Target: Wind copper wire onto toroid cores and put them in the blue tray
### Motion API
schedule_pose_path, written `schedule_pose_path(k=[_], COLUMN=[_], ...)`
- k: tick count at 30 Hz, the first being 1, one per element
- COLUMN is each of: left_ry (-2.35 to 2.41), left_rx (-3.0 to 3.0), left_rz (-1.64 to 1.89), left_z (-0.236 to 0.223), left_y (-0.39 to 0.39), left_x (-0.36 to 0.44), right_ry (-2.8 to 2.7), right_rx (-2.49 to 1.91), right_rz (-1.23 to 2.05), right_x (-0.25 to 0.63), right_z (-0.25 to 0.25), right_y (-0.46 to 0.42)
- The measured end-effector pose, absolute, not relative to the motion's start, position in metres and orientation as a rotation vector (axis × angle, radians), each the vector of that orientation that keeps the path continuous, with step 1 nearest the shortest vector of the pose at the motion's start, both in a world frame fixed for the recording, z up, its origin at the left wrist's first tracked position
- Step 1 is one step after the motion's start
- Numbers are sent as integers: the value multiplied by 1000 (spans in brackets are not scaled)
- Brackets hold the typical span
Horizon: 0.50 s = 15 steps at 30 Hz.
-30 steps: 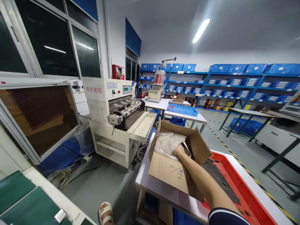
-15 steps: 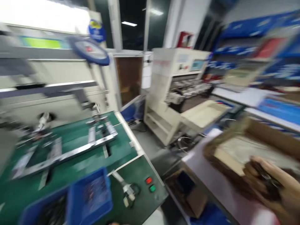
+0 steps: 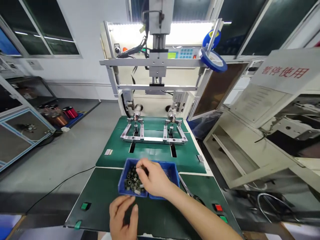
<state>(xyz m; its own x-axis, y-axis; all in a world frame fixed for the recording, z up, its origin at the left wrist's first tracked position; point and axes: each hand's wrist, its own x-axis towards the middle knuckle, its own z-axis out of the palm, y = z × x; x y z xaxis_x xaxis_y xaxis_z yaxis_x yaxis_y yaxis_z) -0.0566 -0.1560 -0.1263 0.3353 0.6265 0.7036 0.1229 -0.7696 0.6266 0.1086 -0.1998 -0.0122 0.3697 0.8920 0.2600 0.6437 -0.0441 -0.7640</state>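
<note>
A blue bin (image 3: 172, 172) of small dark metal parts (image 3: 131, 180) sits on the green machine table (image 3: 105, 186). My right hand (image 3: 153, 178) hovers over the bin with fingers curled down onto the pile, pinching parts I cannot make out clearly. My left hand (image 3: 123, 215) is just in front of the bin at the table's near edge, fingers curled together; whether anything is in it is hidden.
Behind the bin stands a metal fixture frame (image 3: 153, 135) under the machine head (image 3: 157, 56), with a blue tape reel (image 3: 213, 60). Green buttons (image 3: 85, 206) and a red button (image 3: 218, 207) flank the front. A cream machine (image 3: 270, 110) stands right; copper spools (image 3: 60, 115) lie left.
My view has swung left from the cardboard box to the green machine table. My right hand left the box with a handful and now rests over the blue bin.
</note>
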Motion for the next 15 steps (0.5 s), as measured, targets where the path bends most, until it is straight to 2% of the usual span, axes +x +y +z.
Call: schedule_pose_path(k=[3, 7, 11, 15], left_ry=[906, 965, 951, 955], left_rx=[2099, 2001, 1975, 1988], left_rz=[1333, 1186, 1162, 1200], left_z=[-136, -147, -148, -142], left_y=[-131, -123, -125, -124], left_x=[-61, -58, -58, -59], right_ry=[-1465, -1556, -1458, -1284], right_rx=[-1813, -1851, -1839, -1865], right_rz=[363, 407, 366, 266], right_x=[105, 112, 125, 141], right_z=[-33, -45, -26, -1], right_y=[-160, -145, -163, -221])
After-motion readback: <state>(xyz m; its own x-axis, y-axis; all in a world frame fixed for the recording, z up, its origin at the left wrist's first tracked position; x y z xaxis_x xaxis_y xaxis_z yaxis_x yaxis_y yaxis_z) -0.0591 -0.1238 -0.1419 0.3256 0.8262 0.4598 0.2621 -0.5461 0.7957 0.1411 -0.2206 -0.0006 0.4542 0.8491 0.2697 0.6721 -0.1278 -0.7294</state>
